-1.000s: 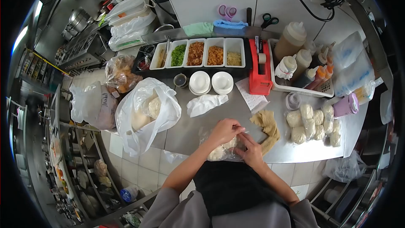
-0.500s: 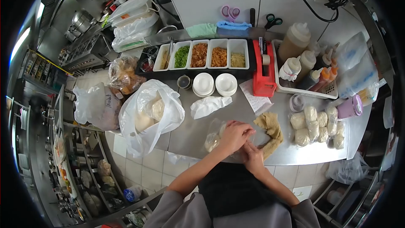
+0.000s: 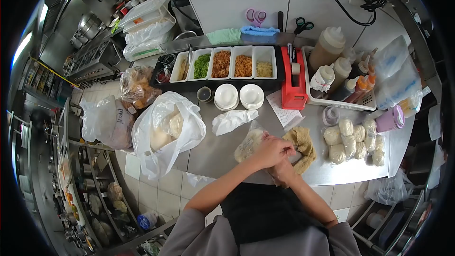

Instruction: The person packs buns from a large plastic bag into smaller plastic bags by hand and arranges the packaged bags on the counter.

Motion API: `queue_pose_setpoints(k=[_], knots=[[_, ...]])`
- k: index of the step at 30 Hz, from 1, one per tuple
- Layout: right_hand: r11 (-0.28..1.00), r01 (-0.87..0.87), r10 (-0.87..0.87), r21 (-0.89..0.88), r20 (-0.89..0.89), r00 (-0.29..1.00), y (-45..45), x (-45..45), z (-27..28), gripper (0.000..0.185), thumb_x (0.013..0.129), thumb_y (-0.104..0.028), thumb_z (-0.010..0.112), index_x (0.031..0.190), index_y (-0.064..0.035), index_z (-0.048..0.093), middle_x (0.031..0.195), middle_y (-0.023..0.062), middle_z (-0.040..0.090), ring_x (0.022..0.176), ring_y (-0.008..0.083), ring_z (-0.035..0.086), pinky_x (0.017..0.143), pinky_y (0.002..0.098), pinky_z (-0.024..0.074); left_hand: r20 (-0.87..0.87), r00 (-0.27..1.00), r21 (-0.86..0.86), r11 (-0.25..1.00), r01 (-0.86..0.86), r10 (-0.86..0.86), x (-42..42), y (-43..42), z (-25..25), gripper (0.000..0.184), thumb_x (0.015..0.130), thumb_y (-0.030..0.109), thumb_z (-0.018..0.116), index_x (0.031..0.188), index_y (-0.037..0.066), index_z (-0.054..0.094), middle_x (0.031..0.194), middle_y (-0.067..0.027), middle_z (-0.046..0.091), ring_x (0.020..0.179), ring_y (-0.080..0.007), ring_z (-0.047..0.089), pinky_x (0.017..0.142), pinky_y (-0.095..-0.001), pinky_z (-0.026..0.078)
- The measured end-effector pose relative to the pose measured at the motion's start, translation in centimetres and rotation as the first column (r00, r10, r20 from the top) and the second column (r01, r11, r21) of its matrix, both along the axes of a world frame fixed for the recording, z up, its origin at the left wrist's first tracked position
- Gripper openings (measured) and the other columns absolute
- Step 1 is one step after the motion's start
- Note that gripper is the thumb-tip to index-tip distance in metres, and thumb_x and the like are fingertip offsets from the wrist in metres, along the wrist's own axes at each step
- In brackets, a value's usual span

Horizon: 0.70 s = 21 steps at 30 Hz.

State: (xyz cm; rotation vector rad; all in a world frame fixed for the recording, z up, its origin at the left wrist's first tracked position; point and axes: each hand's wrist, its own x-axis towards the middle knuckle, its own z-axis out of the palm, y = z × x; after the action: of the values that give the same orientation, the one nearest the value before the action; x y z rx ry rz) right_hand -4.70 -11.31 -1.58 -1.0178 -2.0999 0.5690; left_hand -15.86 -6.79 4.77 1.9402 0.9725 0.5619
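Observation:
A clear plastic bag with pale food (image 3: 247, 148) lies on the steel counter near its front edge. My left hand (image 3: 274, 151) is closed at the right end of this bag, fingers bent over my right hand. Just below it, my right hand (image 3: 284, 172) is closed too, touching the left one; the plastic between them is mostly hidden. A tan cloth (image 3: 301, 148) lies right beside my hands. Farther right are several wrapped pale portions (image 3: 349, 138). To the left stands an open white bag (image 3: 142, 135) with pale lumps inside.
Behind my hands are a crumpled white sheet (image 3: 232, 121), stacked white bowls (image 3: 251, 96), a small dark cup (image 3: 204, 95), a tray of toppings (image 3: 242, 79), a red tape dispenser (image 3: 293, 97) and a bottle basket (image 3: 343, 103). A handwritten paper (image 3: 283, 110) lies near the dispenser.
My hands have come together, the left crossing over the right, at the bag's right end. The bag's filled part now lies to the left of my hands, slightly farther from the counter's edge.

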Motion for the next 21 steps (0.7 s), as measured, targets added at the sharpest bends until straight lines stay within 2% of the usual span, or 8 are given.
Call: queue_pose_setpoints(k=[2, 5, 7, 10, 13, 16, 19, 21], knots=[[0.985, 0.024, -0.022, -0.169, 0.016, 1.0, -0.8, 0.5, 1.6, 0.023, 0.074, -0.001, 0.058, 0.097, 0.0042, 0.059, 0.095, 0.025, 0.059, 0.081, 0.0417, 0.059, 0.067, 0.047, 0.0478, -0.039, 0.998, -0.158, 0.986, -0.049, 0.043, -0.4, 1.0, 1.6, 0.017, 0.082, 0.027, 0.063, 0.084, 0.01, 0.066, 0.08, -0.0066, 0.066, 0.082, -0.0256, 0.061, 0.086, -0.0403, 0.041], [0.908, 0.055, -0.018, -0.414, 0.093, 0.995, -2.0, 1.5, 3.0, 0.03, 0.075, -0.003, 0.059, 0.104, 0.0045, 0.057, 0.102, 0.0241, 0.059, 0.09, 0.0412, 0.058, 0.074, 0.0469, 0.047, -0.029, 0.999, -0.106, 0.994, -0.034, 0.031, -0.4, 1.4, 2.5, 0.019, 0.084, 0.029, 0.062, 0.085, 0.01, 0.065, 0.079, -0.0073, 0.066, 0.077, -0.0264, 0.062, 0.078, -0.0395, 0.045], [0.884, 0.021, 0.053, -0.467, 0.147, 0.988, -1.6, 2.6, 0.9, 0.036, 0.075, -0.004, 0.06, 0.11, 0.0041, 0.055, 0.107, 0.0237, 0.058, 0.093, 0.0405, 0.058, 0.078, 0.0467, 0.0465, -0.057, 0.998, 0.139, 0.99, 0.004, 0.004, 0.8, 1.0, 0.1, 0.021, 0.085, 0.031, 0.06, 0.084, 0.01, 0.065, 0.079, -0.008, 0.066, 0.077, -0.0278, 0.062, 0.074, -0.0402, 0.045], [0.981, -0.045, 0.048, -0.188, 0.011, 0.999, -0.6, 3.0, 0.4, 0.035, 0.076, -0.005, 0.06, 0.111, 0.003, 0.055, 0.105, 0.0228, 0.06, 0.091, 0.0384, 0.059, 0.079, 0.0432, 0.0469, -0.143, 0.99, 0.206, 0.978, 0.013, 0.017, 2.1, 0.8, -1.0, 0.023, 0.086, 0.033, 0.059, 0.085, 0.011, 0.063, 0.08, -0.0094, 0.066, 0.08, -0.0298, 0.063, 0.074, -0.0415, 0.045], [0.965, -0.025, 0.005, -0.262, -0.078, 0.997, -0.2, 3.5, -0.8, 0.031, 0.076, -0.005, 0.059, 0.107, 0.0032, 0.058, 0.101, 0.0214, 0.062, 0.094, 0.0399, 0.058, 0.084, 0.0429, 0.0454, -0.138, 0.989, 0.018, 0.998, -0.055, 0.057, 2.7, 1.0, -1.2, 0.023, 0.087, 0.034, 0.057, 0.085, 0.012, 0.062, 0.081, -0.011, 0.066, 0.085, -0.0315, 0.062, 0.078, -0.0432, 0.043], [0.776, 0.053, -0.016, -0.629, 0.064, 0.998, -0.5, 4.7, 1.4, 0.037, 0.077, -0.004, 0.059, 0.113, 0.0034, 0.056, 0.108, 0.0207, 0.06, 0.108, 0.0326, 0.054, 0.092, 0.0376, 0.0421, -0.077, 0.99, 0.1, 0.989, -0.106, 0.114, 2.9, 0.9, -1.4, 0.022, 0.088, 0.033, 0.056, 0.088, 0.012, 0.063, 0.082, -0.0118, 0.066, 0.086, -0.0315, 0.062, 0.077, -0.0425, 0.044], [0.629, -0.049, -0.308, -0.776, -0.307, 0.9, -1.5, 5.7, 3.8, 0.029, 0.079, -0.006, 0.059, 0.107, 0.0021, 0.06, 0.095, 0.0174, 0.063, 0.097, 0.0331, 0.056, 0.086, 0.0372, 0.0446, -0.024, 0.977, 0.319, 0.928, -0.195, 0.214, 1.8, 1.5, -2.2, 0.024, 0.089, 0.034, 0.056, 0.092, 0.011, 0.064, 0.082, -0.0119, 0.066, 0.083, -0.03, 0.063, 0.074, -0.0407, 0.046], [0.733, -0.097, -0.199, -0.674, -0.348, 0.916, -2.0, 6.2, 4.8, 0.028, 0.08, -0.009, 0.062, 0.106, 0.0014, 0.061, 0.092, 0.0134, 0.063, 0.095, 0.0278, 0.056, 0.084, 0.0346, 0.045, -0.12, 0.976, 0.246, 0.957, -0.15, 0.184, 0.1, 2.6, -2.0, 0.027, 0.089, 0.035, 0.056, 0.094, 0.01, 0.065, 0.083, -0.0118, 0.066, 0.081, -0.0279, 0.063, 0.071, -0.0396, 0.048]])
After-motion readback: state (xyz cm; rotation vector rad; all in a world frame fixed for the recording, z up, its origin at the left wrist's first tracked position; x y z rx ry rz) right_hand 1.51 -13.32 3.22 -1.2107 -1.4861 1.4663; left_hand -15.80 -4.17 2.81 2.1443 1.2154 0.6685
